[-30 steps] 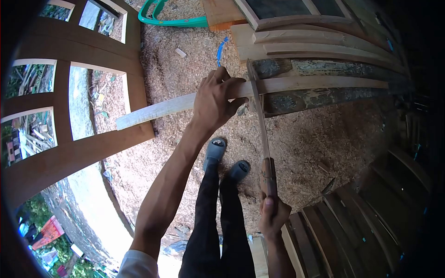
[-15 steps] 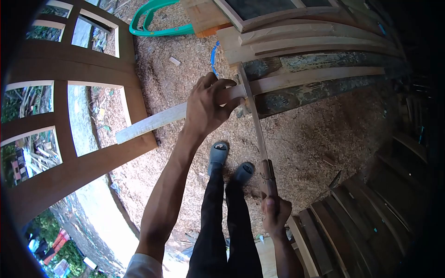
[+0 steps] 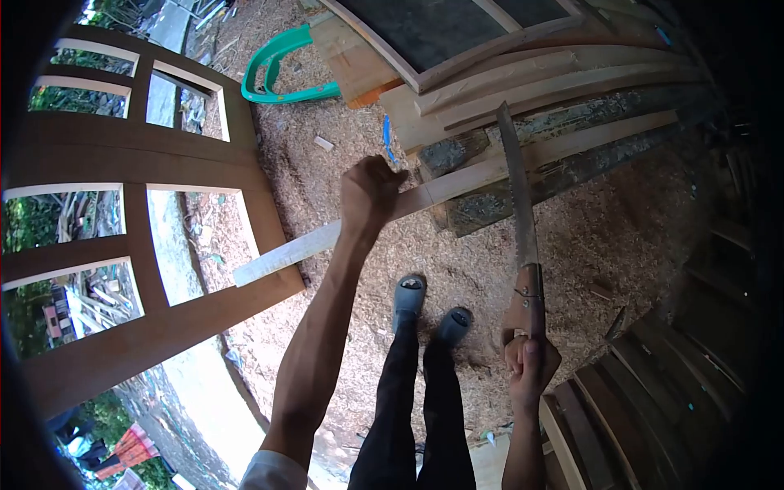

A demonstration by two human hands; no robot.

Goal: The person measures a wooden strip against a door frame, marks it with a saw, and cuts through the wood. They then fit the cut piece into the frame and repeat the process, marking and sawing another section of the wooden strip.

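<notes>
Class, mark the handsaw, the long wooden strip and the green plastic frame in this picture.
handsaw (image 3: 522, 214): head view, middle of the blade.
wooden strip (image 3: 457, 181): head view, top face near mid-length.
green plastic frame (image 3: 298, 95): head view, its lower bar.

Left hand (image 3: 369, 192) grips wooden strip (image 3: 457, 181); right hand (image 3: 531, 365) holds handsaw (image 3: 523, 237) blade lifted off strip

One saw (image 3: 518, 196), one batten (image 3: 465, 181), two hands (image 3: 369, 192)
</notes>
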